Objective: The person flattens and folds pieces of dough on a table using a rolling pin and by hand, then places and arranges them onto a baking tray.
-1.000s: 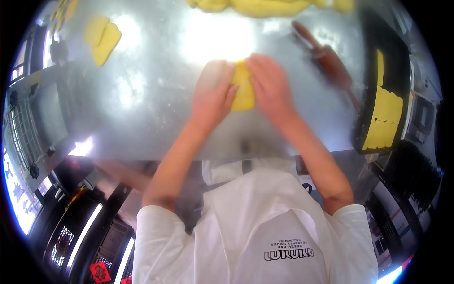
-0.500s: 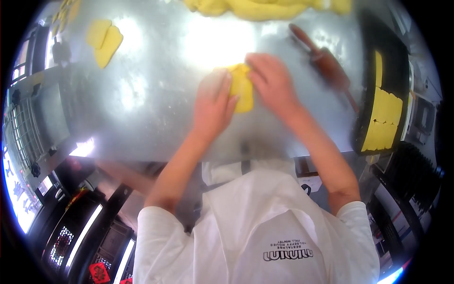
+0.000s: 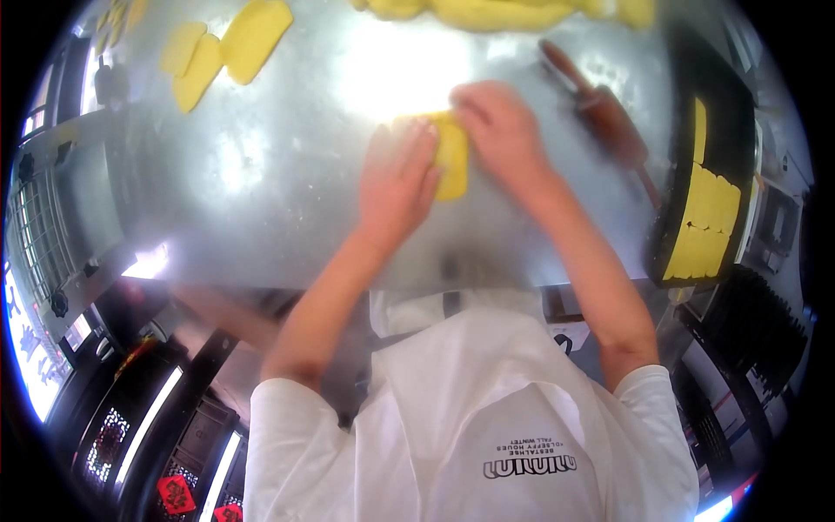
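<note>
A flat yellow dough piece (image 3: 452,161) lies on the metal table (image 3: 287,191) between my hands. My left hand (image 3: 400,178) rests along its left side, fingers together and fingertips on the dough. At its upper right edge, my right hand (image 3: 500,126) is closed with the fingers bent and pinching the dough. The upper end of the piece is partly covered by my fingers. Flat dough pieces (image 3: 254,39) lie at the upper left, and a long yellow dough mass (image 3: 504,13) runs along the top.
A brown rolling pin (image 3: 613,126) lies slanted to the right of my right hand. Beyond it stands a black tray (image 3: 726,130) holding yellow dough sheets (image 3: 709,209). More small dough pieces (image 3: 113,22) are at the far upper left. The table's front edge is near my apron.
Another flat dough piece has appeared beside those at the upper left. My right hand has moved slightly up, and my left hand's fingers have shifted over the dough's left side.
</note>
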Tool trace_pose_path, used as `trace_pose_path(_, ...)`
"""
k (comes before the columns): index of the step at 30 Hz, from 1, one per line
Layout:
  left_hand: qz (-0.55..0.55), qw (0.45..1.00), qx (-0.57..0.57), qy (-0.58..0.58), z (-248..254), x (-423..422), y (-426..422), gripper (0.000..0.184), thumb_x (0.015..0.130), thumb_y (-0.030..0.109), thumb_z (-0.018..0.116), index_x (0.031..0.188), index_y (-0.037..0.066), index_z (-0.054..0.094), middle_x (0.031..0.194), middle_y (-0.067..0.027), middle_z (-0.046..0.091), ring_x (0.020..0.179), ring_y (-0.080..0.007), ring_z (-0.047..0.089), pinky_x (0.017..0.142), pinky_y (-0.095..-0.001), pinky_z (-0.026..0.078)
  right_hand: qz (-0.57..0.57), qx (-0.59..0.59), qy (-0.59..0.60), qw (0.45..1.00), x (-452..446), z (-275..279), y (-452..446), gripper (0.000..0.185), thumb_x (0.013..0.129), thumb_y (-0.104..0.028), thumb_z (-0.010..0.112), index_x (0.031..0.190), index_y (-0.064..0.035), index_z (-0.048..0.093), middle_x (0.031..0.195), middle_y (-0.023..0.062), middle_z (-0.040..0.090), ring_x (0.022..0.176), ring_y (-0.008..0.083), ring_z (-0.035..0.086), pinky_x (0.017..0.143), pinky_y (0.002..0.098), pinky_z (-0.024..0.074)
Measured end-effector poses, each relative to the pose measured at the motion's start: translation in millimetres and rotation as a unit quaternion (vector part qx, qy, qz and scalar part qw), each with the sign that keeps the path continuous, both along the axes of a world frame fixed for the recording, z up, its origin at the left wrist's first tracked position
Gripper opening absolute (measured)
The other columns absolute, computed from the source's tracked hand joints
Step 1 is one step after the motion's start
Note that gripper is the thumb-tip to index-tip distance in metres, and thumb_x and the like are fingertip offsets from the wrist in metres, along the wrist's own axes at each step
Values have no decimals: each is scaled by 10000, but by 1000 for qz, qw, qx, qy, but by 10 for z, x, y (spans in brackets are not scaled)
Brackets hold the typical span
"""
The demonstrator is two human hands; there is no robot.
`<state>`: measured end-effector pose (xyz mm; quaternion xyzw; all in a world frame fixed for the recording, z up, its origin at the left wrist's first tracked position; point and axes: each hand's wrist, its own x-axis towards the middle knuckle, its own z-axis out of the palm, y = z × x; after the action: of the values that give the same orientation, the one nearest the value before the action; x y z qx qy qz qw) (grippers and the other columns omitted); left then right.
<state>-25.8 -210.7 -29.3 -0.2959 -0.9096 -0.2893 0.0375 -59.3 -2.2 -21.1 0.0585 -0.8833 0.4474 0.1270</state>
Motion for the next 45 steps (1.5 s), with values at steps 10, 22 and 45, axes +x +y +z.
trace_pose_path(10, 21, 1000, 4, 1, -51, -67, 60, 579, 944, 142, 693, 1439, -88, 500, 1540, -249, 466, 1395, -498, 447, 1169, -543, 379, -63, -35, -203, 976, 136, 143, -92, 109, 918, -87, 704, 1000, -20, 728, 864, 160, 727, 770, 290, 698, 738, 370, 552)
trace_pose_path(22, 25, 1000, 2, 2, -35, -60, 91, 571, 949, 137, 688, 1442, -83, 501, 1540, -246, 472, 1388, -518, 443, 1166, -566, 368, -79, -94, -251, 960, 309, 86, 36, 169, 927, -115, 695, 1056, -21, 751, 897, 169, 757, 828, 264, 743, 782, 356, 571)
trace_pose_path(45, 90, 988, 118, -51, 30, -314, 368, 715, 984, 316, 664, 1538, -58, 409, 1591, -258, 432, 1470, -420, 409, 1223, -481, 323, -172, 123, -215, 953, 916, 278, 1365, 793, 839, -404, 869, 1512, -191, 509, 1189, 179, 750, 1044, 331, 749, 915, 423, 574)
